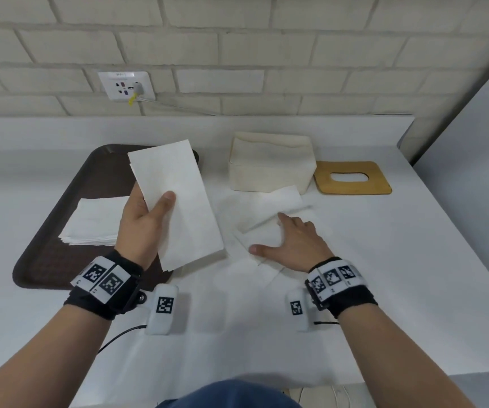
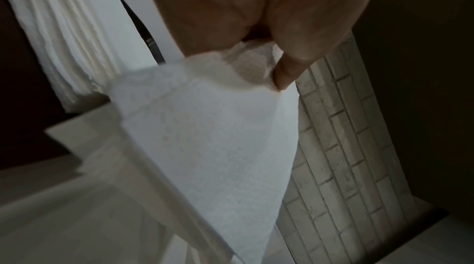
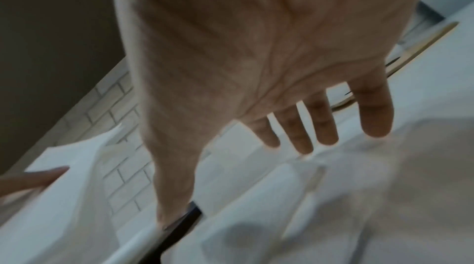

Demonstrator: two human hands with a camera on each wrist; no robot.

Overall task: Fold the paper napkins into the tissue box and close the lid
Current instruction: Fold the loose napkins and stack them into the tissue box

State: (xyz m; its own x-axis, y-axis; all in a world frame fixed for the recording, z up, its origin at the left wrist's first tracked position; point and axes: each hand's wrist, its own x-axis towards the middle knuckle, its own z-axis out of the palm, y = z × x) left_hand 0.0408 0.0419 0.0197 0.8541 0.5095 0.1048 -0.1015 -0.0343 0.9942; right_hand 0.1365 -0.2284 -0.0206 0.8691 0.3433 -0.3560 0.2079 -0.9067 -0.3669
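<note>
On the tabletop (image 1: 355, 260) I see the tray (image 1: 69, 201) with its stack (image 1: 96, 222), then the box (image 1: 269, 166), uncovered, with the lid (image 1: 352, 178) lying just beside it. My left hand (image 1: 146, 225) pinches a folded napkin (image 1: 178, 201) between thumb and fingers (image 2: 284, 74). My right hand (image 1: 293, 240) rests outstretched on loose napkins (image 1: 269, 213).

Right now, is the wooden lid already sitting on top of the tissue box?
No, the wooden lid lies flat on the counter to the right of the tissue box, whose top is uncovered.
</note>
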